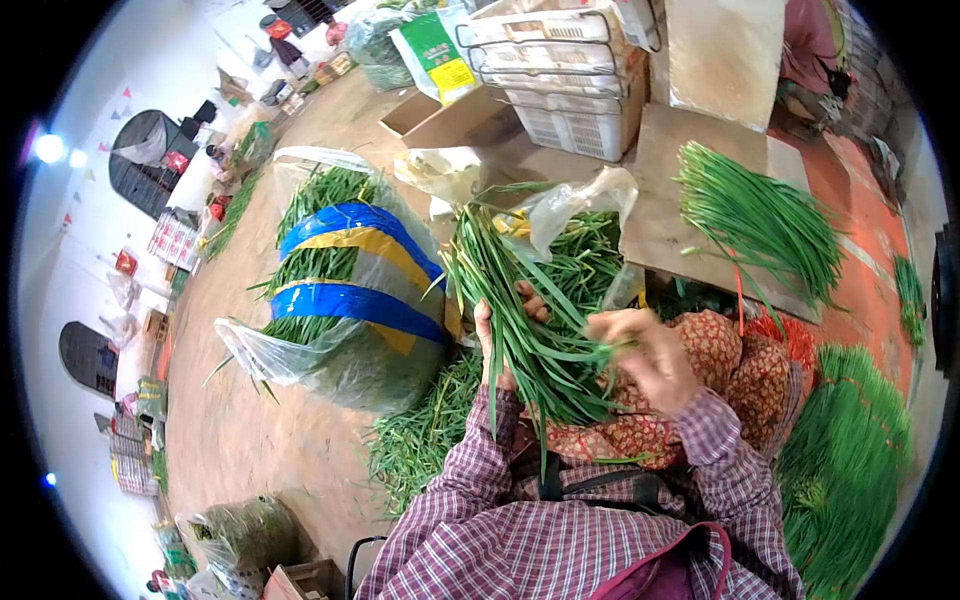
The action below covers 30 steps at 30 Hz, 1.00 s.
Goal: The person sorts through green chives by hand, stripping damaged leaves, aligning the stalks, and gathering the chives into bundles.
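A loose bunch of long green stalks (520, 330) is held up in front of my body. My left hand (492, 345) is wrapped round it from the left and below, partly covered by the leaves. On the bunch's right side, my right hand (650, 355) has its fingers bent together at the leaf tips; motion blur hides what they hold, if anything. Behind the bunch, an open plastic bag (590, 205) has more green leaves in it. Another bunch of stalks (760, 215) lies on a board (655, 160) at the right.
A big bag of greens with blue tape (360, 285) stands at the left. Cut leaves (420, 435) lie on the floor below it. White crates (565, 90) stand ahead, a large green pile (845, 460) lies at the right, and a person in pink (808, 45) is at the top right.
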{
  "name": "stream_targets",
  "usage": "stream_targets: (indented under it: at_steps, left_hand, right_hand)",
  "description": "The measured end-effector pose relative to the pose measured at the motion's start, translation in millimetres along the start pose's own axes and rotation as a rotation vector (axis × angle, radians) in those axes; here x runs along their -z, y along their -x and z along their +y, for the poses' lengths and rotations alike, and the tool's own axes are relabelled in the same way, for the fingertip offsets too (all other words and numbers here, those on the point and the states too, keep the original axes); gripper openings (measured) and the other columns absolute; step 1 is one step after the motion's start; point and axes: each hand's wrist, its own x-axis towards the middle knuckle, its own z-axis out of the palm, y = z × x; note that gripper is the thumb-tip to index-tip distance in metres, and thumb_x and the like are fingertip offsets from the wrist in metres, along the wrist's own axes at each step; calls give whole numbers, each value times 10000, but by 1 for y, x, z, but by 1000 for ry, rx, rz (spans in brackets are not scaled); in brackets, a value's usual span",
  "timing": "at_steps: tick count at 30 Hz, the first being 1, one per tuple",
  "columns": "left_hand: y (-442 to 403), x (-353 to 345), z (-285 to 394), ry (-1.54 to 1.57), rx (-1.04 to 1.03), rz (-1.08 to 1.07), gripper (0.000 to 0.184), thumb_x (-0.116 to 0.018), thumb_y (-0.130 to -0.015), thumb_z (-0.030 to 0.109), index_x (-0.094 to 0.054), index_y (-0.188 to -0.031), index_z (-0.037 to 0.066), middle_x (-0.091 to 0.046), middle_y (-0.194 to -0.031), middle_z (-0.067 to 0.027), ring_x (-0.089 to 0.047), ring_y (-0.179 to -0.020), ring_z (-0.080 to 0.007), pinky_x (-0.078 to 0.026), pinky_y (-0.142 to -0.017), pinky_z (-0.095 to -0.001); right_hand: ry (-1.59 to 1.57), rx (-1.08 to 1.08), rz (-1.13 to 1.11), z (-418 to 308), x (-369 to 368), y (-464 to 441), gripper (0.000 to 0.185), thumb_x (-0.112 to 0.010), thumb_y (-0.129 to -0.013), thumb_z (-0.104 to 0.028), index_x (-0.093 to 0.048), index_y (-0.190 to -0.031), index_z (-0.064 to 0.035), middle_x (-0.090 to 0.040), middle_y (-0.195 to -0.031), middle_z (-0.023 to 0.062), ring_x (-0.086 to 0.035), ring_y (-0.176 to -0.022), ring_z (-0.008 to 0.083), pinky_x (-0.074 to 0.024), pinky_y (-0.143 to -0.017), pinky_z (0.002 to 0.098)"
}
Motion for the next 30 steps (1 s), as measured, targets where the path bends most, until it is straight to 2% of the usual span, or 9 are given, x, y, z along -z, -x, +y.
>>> stream_targets:
  at_steps: [2,6,8,9,12,15,19,26,30]
  left_hand:
    - [-2,4,9,-87,-91,109,517,-641,-781,445,-550,-1052,14,-533,-900,-35,-517,-766,-167,-485,-751,-310]
    - [3,2,28,-331,-88,73,612,-648,-739,518,-573,-1079,14,-609,-894,-86,-603,-801,-191,-511,-754,-324]
    - [10,-18,37,-696,-241,6,663,-631,-743,531,-563,-1128,-4,-626,-989,-120,-629,-846,-211,-515,-760,-330]
    - [16,-27,34,-696,-241,45,685,-630,-745,531,-553,-1151,-14,-627,-1011,-128,-633,-884,-218,-530,-772,-346]
    - [-13,31,38,-455,-169,175,494,-688,-768,297,-567,-1141,-3,-651,-1003,-133,-641,-911,-227,-560,-795,-375]
    - [-2,-11,25,-307,-135,125,392,-685,-788,189,-590,-1120,3,-659,-1023,-117,-648,-889,-224,-558,-791,-365]
    - [20,-69,12,-485,-296,157,379,-700,-817,195,-588,-1130,13,-657,-1039,-93,-646,-892,-190,-554,-789,-325]
    - [27,-68,11,-708,-302,-35,587,-738,-788,356,-516,-1211,16,-579,-1165,-86,-568,-1035,-203,-491,-888,-348]
    - [32,-68,12,-981,-213,4,631,-781,-736,350,-508,-1189,4,-554,-1157,-106,-540,-1066,-220,-462,-935,-374]
  right_hand:
    - [-284,-5,137,-16,16,-5,185,-464,-976,-247,-511,-1080,-100,-622,-975,51,-636,-872,208,-532,-824,410]
    - [-810,33,502,-75,56,-36,292,-396,-999,-372,-485,-1113,-118,-497,-764,-31,-447,-554,36,-413,-496,188]
    - [-454,43,423,-77,65,-46,329,-416,-992,-392,-487,-1146,-110,-496,-792,-47,-405,-538,-10,-259,-419,146]
    - [-311,-116,413,-61,69,-44,389,-450,-972,-407,-485,-1222,-111,-574,-955,-5,-498,-592,27,-431,-506,146]
    - [176,-296,44,-39,9,-62,830,-533,-830,-650,-365,-1367,-39,-578,-1161,172,-625,-852,213,-544,-770,324]
    - [678,-129,-146,17,-34,-52,1171,-429,-687,-857,-268,-1381,72,-582,-1120,296,-655,-860,299,-546,-732,407]
    - [693,-115,-170,4,-65,-42,804,-785,-689,-349,-414,-1265,73,-609,-1009,257,-634,-831,389,-519,-719,445]
    - [626,33,3,8,-61,-50,623,-700,-763,-215,-413,-1243,58,-596,-1018,244,-614,-847,399,-508,-698,460]
    - [989,59,-119,14,-75,-43,780,-717,-786,-300,-324,-1367,40,-573,-1049,175,-531,-489,151,-461,-406,281]
